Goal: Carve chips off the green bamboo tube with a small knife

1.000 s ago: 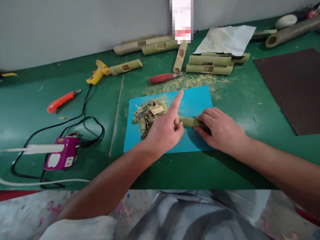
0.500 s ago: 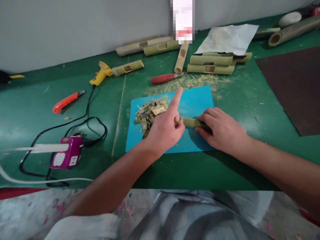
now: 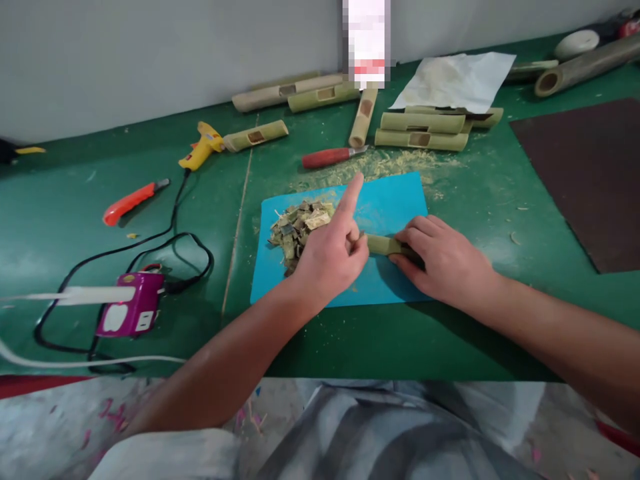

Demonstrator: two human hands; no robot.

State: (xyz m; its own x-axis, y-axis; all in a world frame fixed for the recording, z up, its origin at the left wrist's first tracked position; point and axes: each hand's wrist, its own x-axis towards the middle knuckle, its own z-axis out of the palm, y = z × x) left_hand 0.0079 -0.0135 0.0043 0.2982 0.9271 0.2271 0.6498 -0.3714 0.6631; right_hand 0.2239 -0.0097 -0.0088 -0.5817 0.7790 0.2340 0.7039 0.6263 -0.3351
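Grip's two-handed: left hand (image 3: 334,255) and right hand (image 3: 440,255) closed round opposite ends of a bamboo piece (image 3: 383,245) on the blue mat (image 3: 395,200), chips (image 3: 296,230) at its 9 o'clock. Probably light, stiff, slick; I'd stick to the ends.

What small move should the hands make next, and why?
Perhaps the left hand should lower its index finger onto the bamboo piece: that finger points away, off the piece, while its curled fingers are at one end and the right hand holds it nearer the other.
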